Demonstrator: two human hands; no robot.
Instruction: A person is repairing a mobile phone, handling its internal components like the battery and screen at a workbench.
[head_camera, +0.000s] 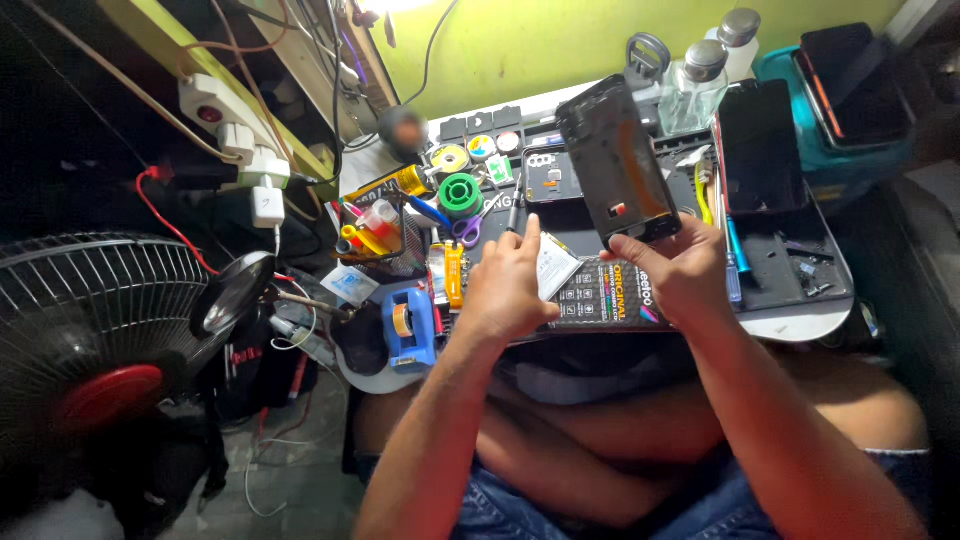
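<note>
A flat black rectangular phone screen panel (617, 163) is pinched at its lower edge by the right hand (672, 268). Just left of that grip, a thin dark screwdriver (514, 211) is clasped in the left hand (507, 283).

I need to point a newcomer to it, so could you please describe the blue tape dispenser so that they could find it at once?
Start at the cluttered white work tray on the person's lap and go to its near left corner, left of the left hand. There stands the blue tape dispenser, just below the rack of coloured markers. It alone is a chunky blue block, with a roll of tape set in its middle.
</note>
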